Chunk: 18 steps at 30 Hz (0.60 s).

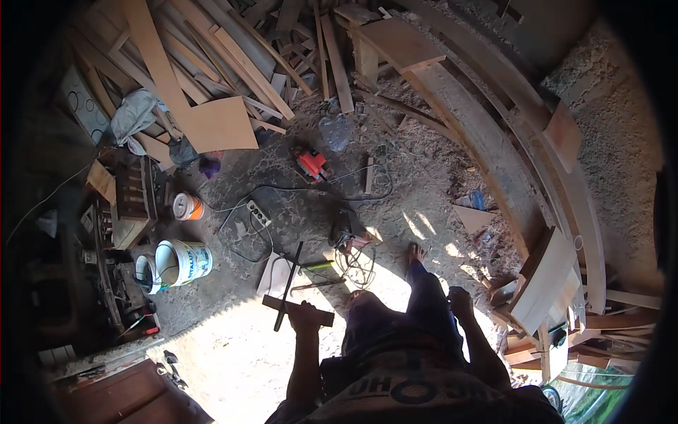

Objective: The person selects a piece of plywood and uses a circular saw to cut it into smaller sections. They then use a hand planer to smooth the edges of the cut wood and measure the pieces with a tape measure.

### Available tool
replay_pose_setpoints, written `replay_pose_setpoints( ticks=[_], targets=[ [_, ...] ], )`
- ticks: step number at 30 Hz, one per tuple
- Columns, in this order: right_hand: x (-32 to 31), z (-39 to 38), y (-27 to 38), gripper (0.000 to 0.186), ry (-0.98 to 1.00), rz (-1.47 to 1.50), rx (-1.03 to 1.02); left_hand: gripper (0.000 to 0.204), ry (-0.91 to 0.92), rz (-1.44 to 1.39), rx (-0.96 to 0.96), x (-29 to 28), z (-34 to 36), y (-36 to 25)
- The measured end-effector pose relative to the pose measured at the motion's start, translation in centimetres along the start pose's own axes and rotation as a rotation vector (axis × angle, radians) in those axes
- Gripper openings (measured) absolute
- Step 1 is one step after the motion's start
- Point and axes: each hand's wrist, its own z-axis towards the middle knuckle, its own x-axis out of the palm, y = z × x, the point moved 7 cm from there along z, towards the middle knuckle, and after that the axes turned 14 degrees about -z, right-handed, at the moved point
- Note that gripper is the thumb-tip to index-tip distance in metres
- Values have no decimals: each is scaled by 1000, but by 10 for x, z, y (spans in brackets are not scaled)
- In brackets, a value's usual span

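Note:
My left hand [305, 318] is closed around a cross-shaped wooden tool: a flat dark bar [321, 317] with a thin dark rod [289, 283] running across it. It is held above the sunlit floor, left of my knee. Beside my right thigh hangs my right hand [460, 302], in shadow, its fingers too dark to read. Near the held tool, a pale flat board [277, 274] lies on the floor next to a yellow-green strip [318, 266]. Just ahead of my legs sits a dark power tool [344, 230] with a coiled cord [355, 267].
A red power tool [311, 164] and a socket strip [258, 213] lie on the floor among cords. White buckets [192, 261] and an orange-white tub [188, 206] stand left. Boards [222, 124] are piled far left. Long curved-looking timbers [480, 134] line the right, near wood shavings.

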Motion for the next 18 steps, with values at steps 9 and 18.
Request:
replay_pose_setpoints(
  ticks=[9, 18],
  targets=[
    [162, 73, 163, 25, 467, -233, -641, 42, -143, 234, -39, -135, -92, 86],
    [452, 134, 255, 17, 596, -583, -925, 74, -499, 105, -97, -229, -96, 179]
  ],
)
